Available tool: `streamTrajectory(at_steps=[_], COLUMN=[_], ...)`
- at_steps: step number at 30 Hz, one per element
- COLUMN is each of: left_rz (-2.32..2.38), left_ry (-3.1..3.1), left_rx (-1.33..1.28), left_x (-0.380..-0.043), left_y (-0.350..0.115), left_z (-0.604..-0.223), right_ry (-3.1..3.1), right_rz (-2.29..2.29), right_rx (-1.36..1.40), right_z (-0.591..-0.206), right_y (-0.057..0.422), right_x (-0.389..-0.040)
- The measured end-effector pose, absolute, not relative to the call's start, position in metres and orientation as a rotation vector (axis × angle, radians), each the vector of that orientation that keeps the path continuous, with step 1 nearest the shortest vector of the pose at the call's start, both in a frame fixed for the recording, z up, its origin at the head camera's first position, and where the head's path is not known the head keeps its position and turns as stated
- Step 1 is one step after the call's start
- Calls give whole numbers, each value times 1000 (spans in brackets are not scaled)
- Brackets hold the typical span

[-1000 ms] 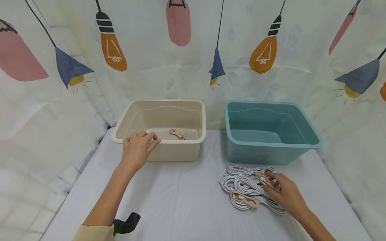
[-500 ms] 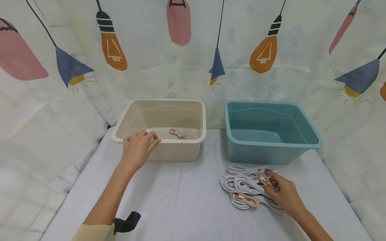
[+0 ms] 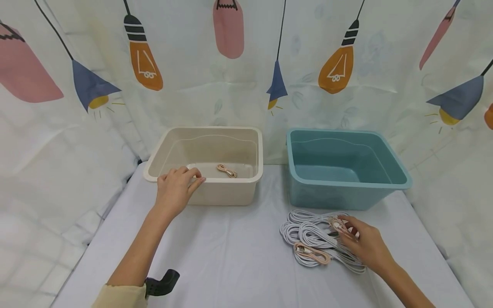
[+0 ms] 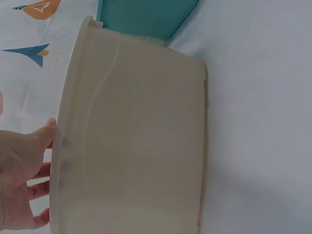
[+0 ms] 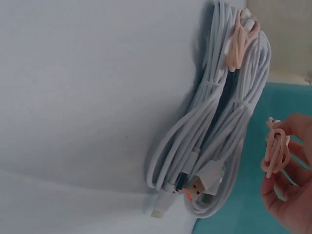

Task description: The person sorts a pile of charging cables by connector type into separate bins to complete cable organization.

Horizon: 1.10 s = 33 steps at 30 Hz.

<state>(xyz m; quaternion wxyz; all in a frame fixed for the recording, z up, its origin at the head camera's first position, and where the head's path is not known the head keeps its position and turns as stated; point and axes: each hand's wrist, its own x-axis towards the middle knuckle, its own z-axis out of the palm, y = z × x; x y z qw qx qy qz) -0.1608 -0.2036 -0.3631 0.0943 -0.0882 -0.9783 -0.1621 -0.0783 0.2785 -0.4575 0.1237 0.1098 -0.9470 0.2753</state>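
My left hand [image 3: 174, 190] holds the front rim of a beige plastic bin [image 3: 227, 194], thumb on the outside; the left wrist view also shows the hand at the rim of the bin [image 4: 136, 131]. Inside that bin lies a small coiled peach cable [image 3: 226, 171]. My right hand [image 3: 366, 241] pinches another coiled peach cable [image 5: 276, 151] between thumb and fingers, just above the bundles of white cables [image 3: 313, 233]. A further peach cable [image 3: 311, 253] rests on those white bundles. USB plugs [image 5: 196, 187] show at one end of them in the right wrist view.
A teal bin [image 3: 350, 196] stands to the right of the beige one, behind the cables, with nothing visible inside. Both bins sit on a white cloth-covered table [image 3: 239, 256]. A patterned curtain [image 3: 185, 102] hangs close behind them.
The right hand has shifted slightly, raising the pinched peach cable a little off the white bundles. The left hand stays on the beige bin's rim.
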Motion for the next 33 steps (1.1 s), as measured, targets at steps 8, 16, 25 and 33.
streamTrajectory(at_steps=[8, 16, 25, 33], left_rz=[-493, -500, -426, -453], left_ry=[-2898, -2894, -2836, -2718], left_rx=[-257, -251, -336, -397], left_x=[-161, -161, -159, -158], left_y=[-204, -204, -203, -203], left_z=[-364, -364, -367, -376], right_ry=[-2764, -2749, -2680, -2678], right_rz=[778, 762, 779, 773], right_rx=[360, 429, 585, 640], right_z=[-442, -428, -407, -380], right_y=[278, 273, 265, 256], right_x=[-80, -84, -93, -101])
